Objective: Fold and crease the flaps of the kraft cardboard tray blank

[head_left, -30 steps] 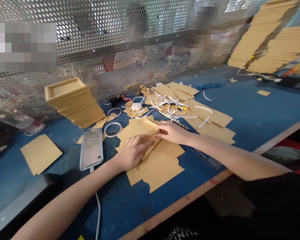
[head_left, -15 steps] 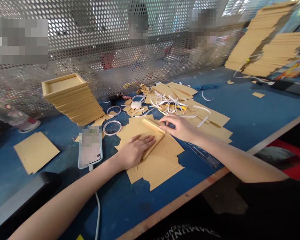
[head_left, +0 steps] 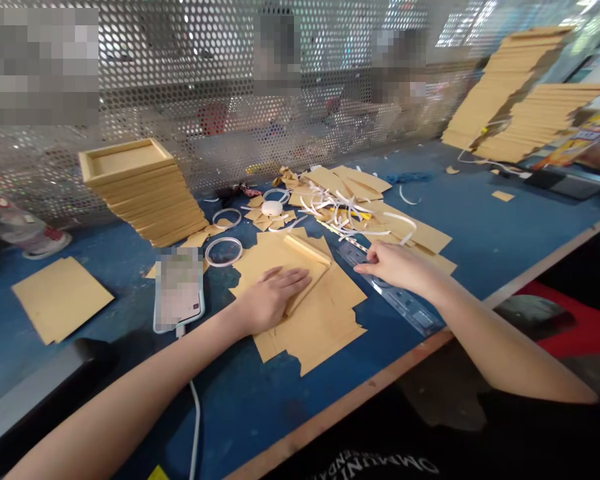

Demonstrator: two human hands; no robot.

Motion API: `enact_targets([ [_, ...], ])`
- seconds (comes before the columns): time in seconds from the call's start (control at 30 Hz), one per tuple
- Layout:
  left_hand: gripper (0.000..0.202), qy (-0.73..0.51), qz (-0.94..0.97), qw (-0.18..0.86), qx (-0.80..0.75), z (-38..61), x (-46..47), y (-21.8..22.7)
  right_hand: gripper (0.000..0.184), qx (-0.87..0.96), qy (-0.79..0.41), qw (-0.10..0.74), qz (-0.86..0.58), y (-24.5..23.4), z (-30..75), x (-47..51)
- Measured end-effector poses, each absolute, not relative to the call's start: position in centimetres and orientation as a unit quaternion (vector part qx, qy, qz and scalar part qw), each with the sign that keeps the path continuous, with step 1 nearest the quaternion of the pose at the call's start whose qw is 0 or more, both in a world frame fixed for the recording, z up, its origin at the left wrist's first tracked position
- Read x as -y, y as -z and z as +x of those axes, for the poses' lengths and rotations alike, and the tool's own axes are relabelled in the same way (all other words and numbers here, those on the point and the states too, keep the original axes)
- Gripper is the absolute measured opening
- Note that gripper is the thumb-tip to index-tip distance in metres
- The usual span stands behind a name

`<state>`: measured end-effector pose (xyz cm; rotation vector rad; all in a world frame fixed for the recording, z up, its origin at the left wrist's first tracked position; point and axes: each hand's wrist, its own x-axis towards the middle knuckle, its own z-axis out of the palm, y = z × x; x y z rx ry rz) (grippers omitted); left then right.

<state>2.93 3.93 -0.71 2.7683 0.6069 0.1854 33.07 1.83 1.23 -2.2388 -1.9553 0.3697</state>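
Note:
My left hand (head_left: pixel 273 299) lies flat with fingers stretched over a piece of brown kraft card (head_left: pixel 307 270) that has a raised, folded edge along its far right side. Beneath it spreads a loose pile of brown card sheets (head_left: pixel 325 337). To the right, my right hand (head_left: pixel 397 263) hovers over a clear plastic ruler or template (head_left: pixel 405 303). Its fingers are curled with thumb and forefinger close together; whether anything is between them is hidden. A thin patterned strip (head_left: pixel 347 237) ends close to those fingertips.
White paper strips (head_left: pixel 337 207) lie heaped on card behind my hands. Tape rings (head_left: pixel 223 252), a phone (head_left: pixel 180 290) on a cable and a tall stack of card trays (head_left: pixel 143 193) are at left. More stacks (head_left: pixel 505 87) stand far right. A perforated metal screen (head_left: pixel 180 87) closes the back.
My right hand has moved right, away from the card's folded edge, to above the clear ruler, and its fingers have closed. My left hand stays pressed on the card. The view has shifted slightly.

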Motion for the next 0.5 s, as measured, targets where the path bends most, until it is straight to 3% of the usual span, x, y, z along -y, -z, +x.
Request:
enact_targets([
  [0.1,0.064,-0.063,0.963,0.154,-0.214,3.0,-3.9,0.7,0.028,0.645,-0.187,0.184,-0.718,-1.4,32.7,-0.9],
  [0.2,0.063,-0.060,0.963,0.156,-0.212,3.1,-4.0,0.8,0.051,0.635,-0.342,0.298,-0.625,-1.3,31.1,1.0],
  [0.33,0.062,-0.071,0.963,0.154,-0.210,3.2,-4.0,1.1,0.060,0.608,-0.486,0.266,-0.569,-0.9,28.4,3.5],
  [0.5,0.055,-0.082,0.960,0.154,-0.219,3.2,-3.8,1.1,0.061,0.600,-0.513,0.241,-0.565,-0.6,26.7,4.5],
])
